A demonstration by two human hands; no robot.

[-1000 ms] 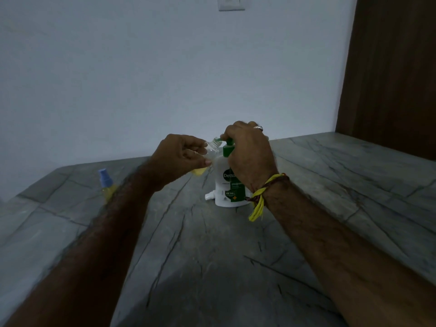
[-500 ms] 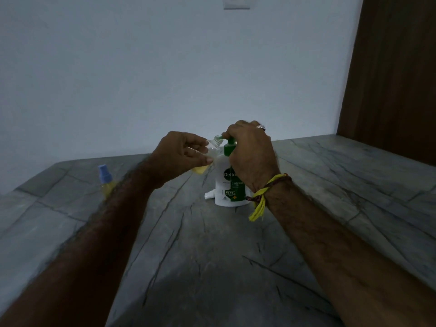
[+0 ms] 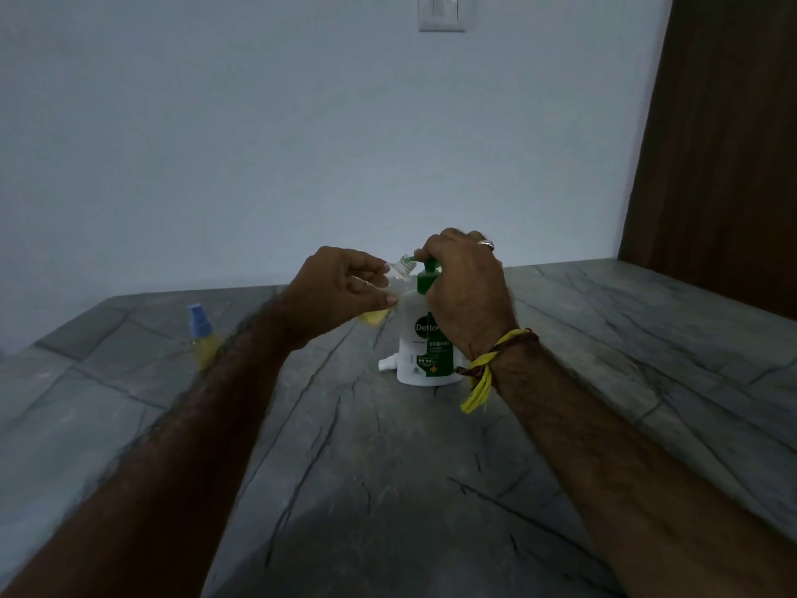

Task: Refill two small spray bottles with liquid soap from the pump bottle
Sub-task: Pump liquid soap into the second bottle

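Note:
A white pump bottle (image 3: 416,347) with a green label and green pump stands on the grey stone counter (image 3: 388,468). My right hand (image 3: 465,291) rests on top of the pump head, fingers closed over it. My left hand (image 3: 340,291) holds a small clear spray bottle (image 3: 399,271), tilted, uncapped, its open neck right at the pump's spout; yellow liquid shows at its bottom end. A second small spray bottle (image 3: 202,338) with a blue cap and yellow liquid stands at the left, partly behind my left forearm.
A small white spray cap (image 3: 387,363) lies on the counter against the pump bottle's left side. A white wall runs behind the counter, with a switch plate (image 3: 442,12) high up. A dark wooden panel (image 3: 724,144) stands at the right.
Both hands stay in the same hold at the pump. The view has tilted slightly, so everything sits a little higher-right in frame.

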